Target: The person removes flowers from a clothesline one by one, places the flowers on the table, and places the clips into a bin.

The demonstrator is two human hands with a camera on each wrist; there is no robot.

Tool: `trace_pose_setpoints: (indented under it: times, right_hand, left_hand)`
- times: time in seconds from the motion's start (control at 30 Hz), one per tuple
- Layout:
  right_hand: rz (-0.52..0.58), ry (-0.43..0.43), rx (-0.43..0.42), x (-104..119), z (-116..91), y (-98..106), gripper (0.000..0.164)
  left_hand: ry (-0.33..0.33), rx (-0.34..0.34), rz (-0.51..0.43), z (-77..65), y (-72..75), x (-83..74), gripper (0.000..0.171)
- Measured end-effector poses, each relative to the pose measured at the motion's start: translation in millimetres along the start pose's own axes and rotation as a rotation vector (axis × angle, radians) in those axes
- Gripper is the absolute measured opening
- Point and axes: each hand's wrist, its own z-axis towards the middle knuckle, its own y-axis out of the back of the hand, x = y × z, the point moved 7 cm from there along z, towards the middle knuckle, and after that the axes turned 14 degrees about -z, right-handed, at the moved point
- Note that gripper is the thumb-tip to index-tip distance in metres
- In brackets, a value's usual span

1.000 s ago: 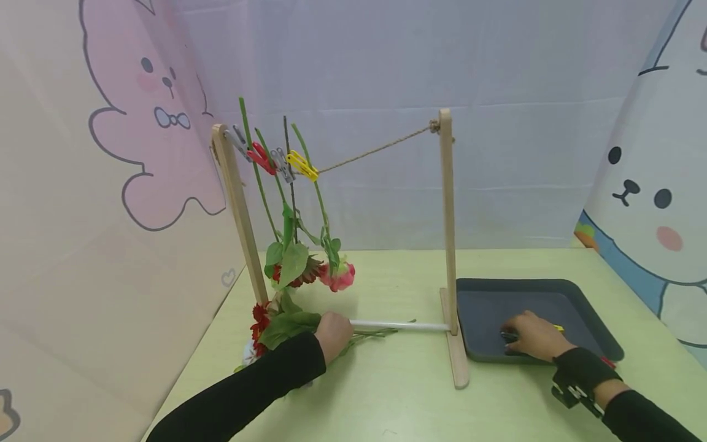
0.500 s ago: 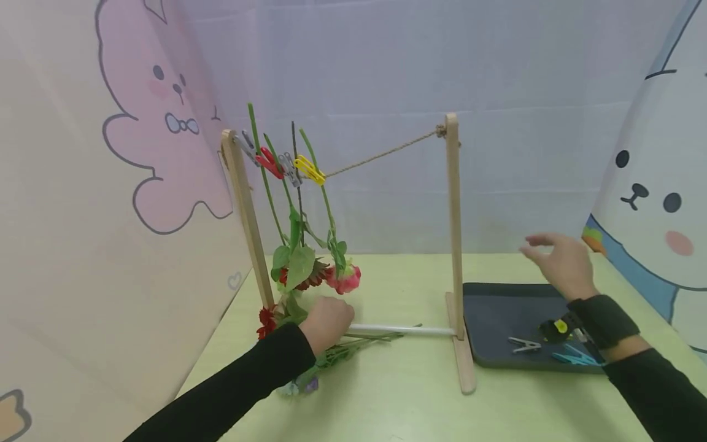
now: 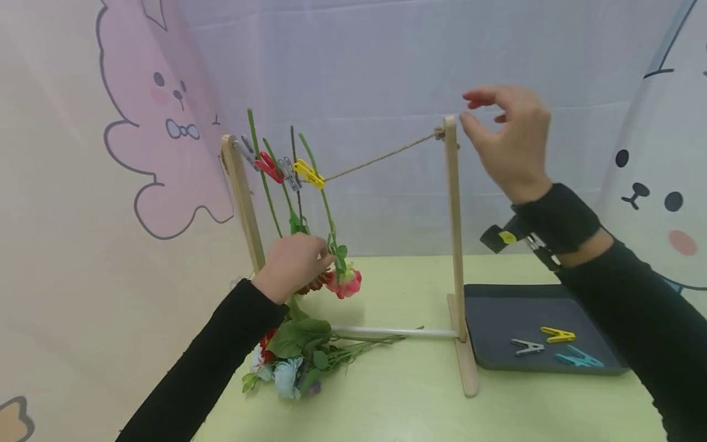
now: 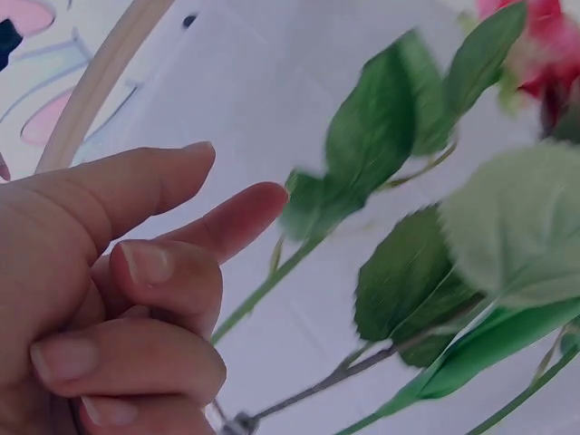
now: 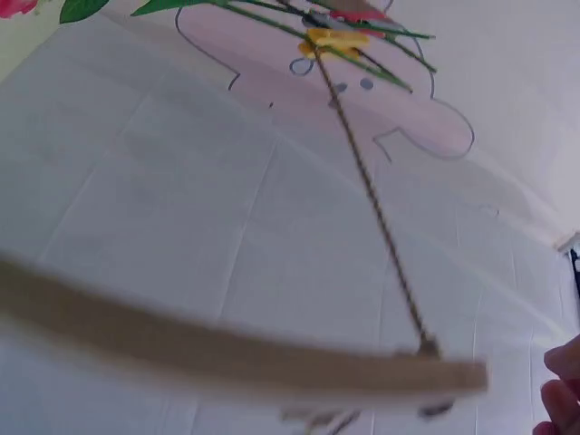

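Note:
My left hand [image 3: 295, 264] is raised among the flowers hanging head-down from the cord. In the left wrist view its thumb and forefinger stand apart, the forefinger's tip right at a green leaf [image 4: 376, 113]; the other fingers curl loosely around nothing. A pink flower [image 3: 343, 282] hangs just right of it, its stem clipped to the cord by a yellow clothespin [image 3: 309, 174]. A red clothespin [image 3: 269, 167] and grey ones hold other stems. High beside the right post [image 3: 454, 227], my right hand [image 3: 510, 138] has thumb and fingers apart, nothing visible between them.
A loose bunch of artificial flowers [image 3: 288, 374], blue, red and purple, lies on the table by the white crossbar [image 3: 394, 332]. At right, a dark tray [image 3: 497, 307] holds a grey clothespin [image 3: 527, 347], a yellow one [image 3: 558, 334] and a blue one [image 3: 579, 357].
My right hand has risen from the tray to the top of the right post. My left hand has left the bunch on the table and moved up to the hanging flowers.

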Motion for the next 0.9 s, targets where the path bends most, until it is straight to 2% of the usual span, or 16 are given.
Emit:
trace_pose_setpoints:
  times: [0.07,0.13,0.23,0.3,0.4,0.47,0.53,0.6,0.67,0.77,0.9]
  right_hand:
    - [0.041,0.072,0.053,25.1,4.7,-12.2,0.02]
    - [0.088,0.121,0.141,46.8,6.3,-28.6,0.021]
    - [0.119,0.126,0.322,72.9,5.8,-59.2,0.027]
    - [0.152,0.103,0.455,85.7,3.8,-82.3,0.034]
    - [0.203,0.013,0.67,98.6,-2.1,-117.9,0.045]
    - [0.237,-0.06,0.788,105.3,-6.9,-139.1,0.052]
    - [0.238,-0.11,0.869,110.7,-10.9,-155.7,0.057]
    - [0.238,-0.146,0.917,114.5,-13.7,-168.1,0.058]
    - [0.228,-0.159,0.939,117.1,-16.4,-176.5,0.058]
    - [0.206,-0.167,0.942,117.9,-20.5,-184.3,0.054]
    - [0.185,-0.145,0.895,118.8,-24.5,-188.2,0.039]
  left_hand:
    - [0.006,-0.06,-0.032,3.4,13.9,2.6,0.022]
    - [0.031,-0.128,-0.065,7.9,25.1,7.2,0.025]
    - [0.133,-0.211,-0.108,17.1,34.2,17.5,0.033]
    - [0.191,-0.253,-0.131,23.9,35.8,22.9,0.04]
    - [0.238,-0.295,-0.181,33.6,34.1,27.0,0.047]
    - [0.249,-0.307,-0.256,39.0,31.0,29.7,0.047]
    - [0.257,-0.301,-0.355,43.8,25.8,32.3,0.045]
    - [0.263,-0.286,-0.456,48.4,19.4,34.4,0.042]
    - [0.256,-0.282,-0.514,52.2,15.0,35.1,0.037]
    - [0.231,-0.295,-0.535,55.8,12.5,33.6,0.031]
    - [0.209,-0.317,-0.517,56.1,13.1,31.3,0.029]
